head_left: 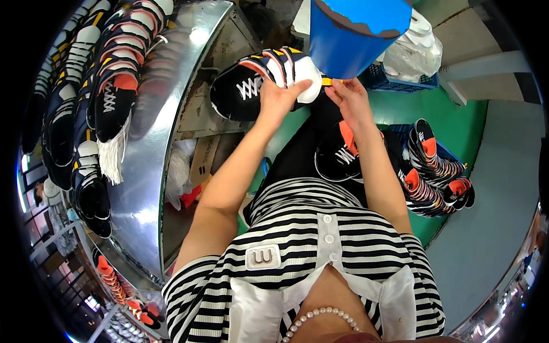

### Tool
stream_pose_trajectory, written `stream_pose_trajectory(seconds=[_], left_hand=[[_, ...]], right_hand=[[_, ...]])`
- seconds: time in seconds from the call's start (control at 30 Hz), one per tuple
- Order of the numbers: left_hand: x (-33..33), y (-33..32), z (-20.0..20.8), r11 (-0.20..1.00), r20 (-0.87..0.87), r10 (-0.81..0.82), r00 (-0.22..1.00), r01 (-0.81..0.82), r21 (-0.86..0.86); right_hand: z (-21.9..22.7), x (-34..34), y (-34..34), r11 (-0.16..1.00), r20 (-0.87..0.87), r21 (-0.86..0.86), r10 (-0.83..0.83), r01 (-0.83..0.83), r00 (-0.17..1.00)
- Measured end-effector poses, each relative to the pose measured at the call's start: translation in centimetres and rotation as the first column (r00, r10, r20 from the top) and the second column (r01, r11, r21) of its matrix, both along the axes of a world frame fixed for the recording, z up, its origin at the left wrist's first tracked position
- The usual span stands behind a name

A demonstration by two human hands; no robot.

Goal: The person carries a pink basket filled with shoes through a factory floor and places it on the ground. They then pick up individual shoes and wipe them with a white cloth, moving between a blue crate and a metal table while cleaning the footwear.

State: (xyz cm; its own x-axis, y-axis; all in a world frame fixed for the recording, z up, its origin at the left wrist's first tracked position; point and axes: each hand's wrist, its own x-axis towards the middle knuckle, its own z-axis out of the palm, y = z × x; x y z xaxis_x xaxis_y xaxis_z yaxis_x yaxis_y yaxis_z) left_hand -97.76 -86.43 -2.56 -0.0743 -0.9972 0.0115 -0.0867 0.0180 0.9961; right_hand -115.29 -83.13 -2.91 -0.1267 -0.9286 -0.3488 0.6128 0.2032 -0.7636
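A small stack of black shoe uppers [237, 94] with white laces, coral linings and white heel parts lies on its side in front of me. My left hand [278, 100] is wrapped around its middle, thumb laid across the white heel. At the heel end, my right hand [350, 100] pinches a yellow tab [329, 82] between thumb and fingers. Right beside those fingers is the lower edge of a blue cylinder [354, 43] with a worn, dark rim. Another laced black upper [334, 154] with a coral lining rests by my right forearm, partly hidden by it.
To the left, a shiny metal table [143, 188] carries long rows of nested shoe uppers [117, 86]. More stacked uppers [434, 166] sit in a blue crate on the green floor at right. Behind the cylinder, another blue crate [403, 84] holds white pieces in clear plastic.
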Motion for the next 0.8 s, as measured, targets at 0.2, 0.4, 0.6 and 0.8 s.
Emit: stream_pose_trajectory(seconds=[0.2, 0.4, 0.6, 0.8], left_hand=[[-1.6, -0.5, 2.7, 0.855, -0.465, 0.159, 0.871, 0.114, 0.506], [0.1, -1.5, -1.1, 0.683, -0.718, 0.444, 0.535, 0.317, 0.658], [5.6, 7.3, 11.6, 0.918, -0.573, 0.244, 0.783, 0.004, 0.397], [15.0, 13.5, 16.8, 0.736, -0.104, 0.674, 0.732, -0.677, -0.001]], right_hand=[[-1.5, -1.0, -1.3, 0.991, 0.306, 0.110, -0.102, 0.071, 0.947], [-2.0, -1.0, -2.9, 0.993, 0.193, -0.094, 0.085, -0.068, 0.977], [-8.4, -11.5, 1.4, 0.937, -0.940, 0.167, 0.245, -0.305, 0.236], [-9.0, -10.5, 5.7, 0.712, -0.845, 0.525, 0.502, -0.467, -0.185]])
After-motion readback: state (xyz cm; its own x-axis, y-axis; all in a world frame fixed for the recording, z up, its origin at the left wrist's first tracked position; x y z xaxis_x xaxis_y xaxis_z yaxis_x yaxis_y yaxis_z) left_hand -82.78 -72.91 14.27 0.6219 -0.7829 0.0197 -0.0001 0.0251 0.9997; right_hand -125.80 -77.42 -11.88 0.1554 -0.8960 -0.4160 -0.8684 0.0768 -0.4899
